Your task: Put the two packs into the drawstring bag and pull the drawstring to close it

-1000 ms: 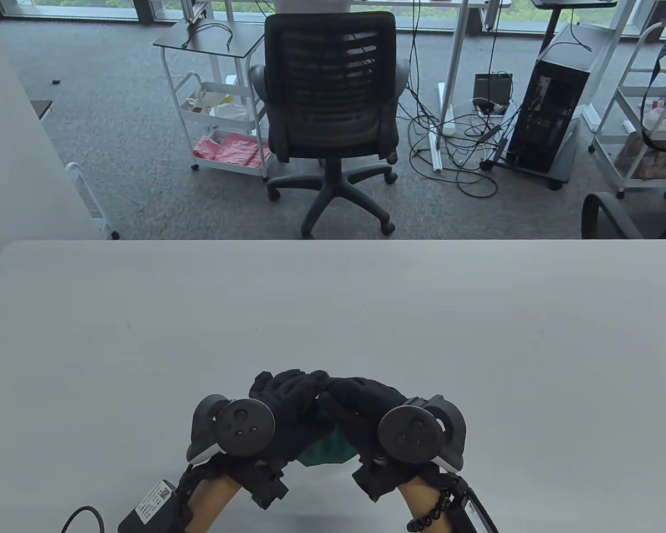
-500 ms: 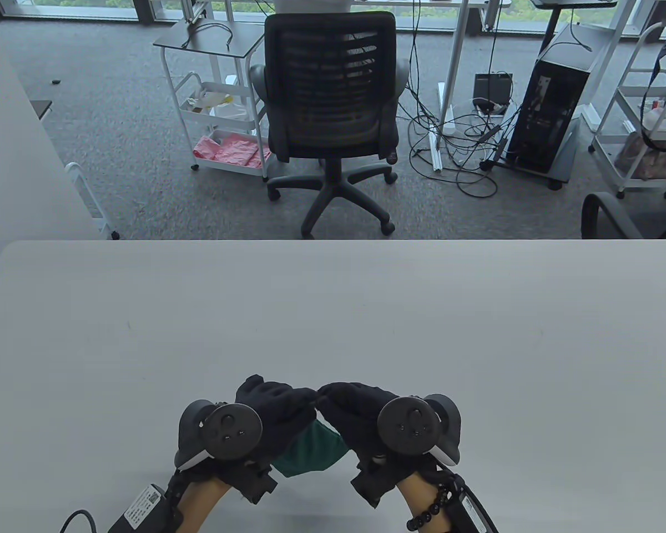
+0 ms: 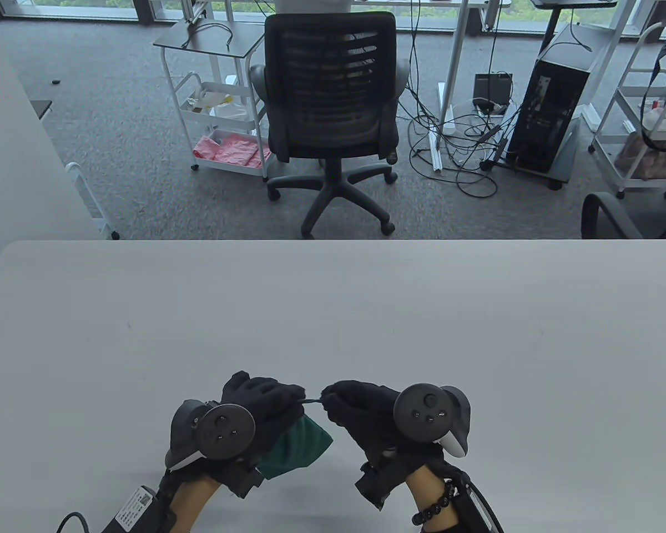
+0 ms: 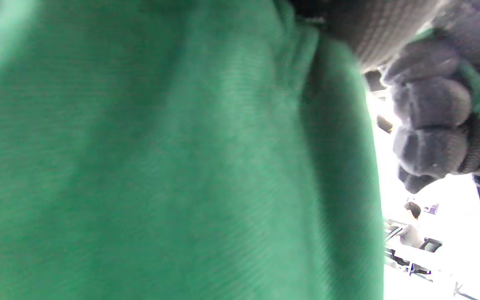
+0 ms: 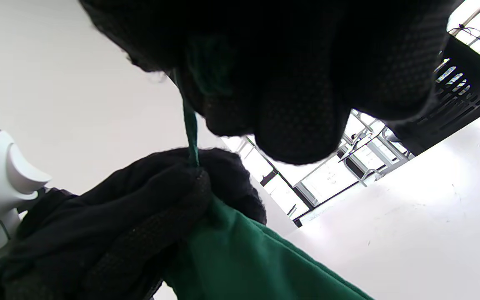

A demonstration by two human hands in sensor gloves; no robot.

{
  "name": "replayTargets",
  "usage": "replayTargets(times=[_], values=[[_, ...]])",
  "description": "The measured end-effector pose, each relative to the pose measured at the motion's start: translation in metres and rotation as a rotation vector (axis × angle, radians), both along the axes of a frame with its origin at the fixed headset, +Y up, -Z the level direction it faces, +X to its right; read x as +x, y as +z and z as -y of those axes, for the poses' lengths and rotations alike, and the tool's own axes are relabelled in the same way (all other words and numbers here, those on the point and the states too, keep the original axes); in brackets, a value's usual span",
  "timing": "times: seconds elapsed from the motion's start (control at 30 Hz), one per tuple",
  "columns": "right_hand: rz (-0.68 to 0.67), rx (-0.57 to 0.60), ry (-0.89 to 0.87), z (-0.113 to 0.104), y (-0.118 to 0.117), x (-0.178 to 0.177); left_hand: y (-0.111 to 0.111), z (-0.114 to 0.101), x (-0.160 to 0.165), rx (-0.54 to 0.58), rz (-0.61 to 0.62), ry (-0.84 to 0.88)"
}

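Observation:
Over the table's near edge, my left hand point(image 3: 272, 402) grips the gathered neck of the green drawstring bag point(image 3: 299, 447), which hangs below it. My right hand point(image 3: 338, 402) pinches the thin drawstring point(image 3: 312, 398), which runs taut across the short gap between the hands. In the left wrist view the bag's cloth point(image 4: 161, 166) fills most of the frame, with curled fingers point(image 4: 427, 125) at the right. The right wrist view shows the green drawstring point(image 5: 191, 133) running from my right fingers point(image 5: 298, 104) down into the left hand point(image 5: 140, 216) and the bag point(image 5: 244, 258). No pack is visible.
The grey table point(image 3: 333, 311) stretches wide ahead and to both sides. Beyond its far edge stand a black office chair point(image 3: 333, 111), a white cart point(image 3: 216, 111) and a computer tower point(image 3: 555, 111) with floor cables.
The hands have drawn apart: the left slid left with the bag, the right shifted right. A stretch of drawstring now shows between them where the fingers met before.

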State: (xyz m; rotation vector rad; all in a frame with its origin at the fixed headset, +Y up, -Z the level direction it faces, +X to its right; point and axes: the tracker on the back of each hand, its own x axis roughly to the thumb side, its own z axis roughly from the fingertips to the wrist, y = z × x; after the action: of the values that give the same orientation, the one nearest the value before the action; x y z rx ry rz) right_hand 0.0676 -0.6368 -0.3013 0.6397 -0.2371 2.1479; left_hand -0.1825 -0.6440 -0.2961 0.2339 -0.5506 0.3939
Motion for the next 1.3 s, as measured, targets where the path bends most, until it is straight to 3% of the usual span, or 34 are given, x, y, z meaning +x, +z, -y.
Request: replayTargets(times=[1.3], values=[[0.049,0.063,-0.089,-0.015,0.0,0.03,-0.015,0.004,-0.022,-0.06,-0.087,0.074]])
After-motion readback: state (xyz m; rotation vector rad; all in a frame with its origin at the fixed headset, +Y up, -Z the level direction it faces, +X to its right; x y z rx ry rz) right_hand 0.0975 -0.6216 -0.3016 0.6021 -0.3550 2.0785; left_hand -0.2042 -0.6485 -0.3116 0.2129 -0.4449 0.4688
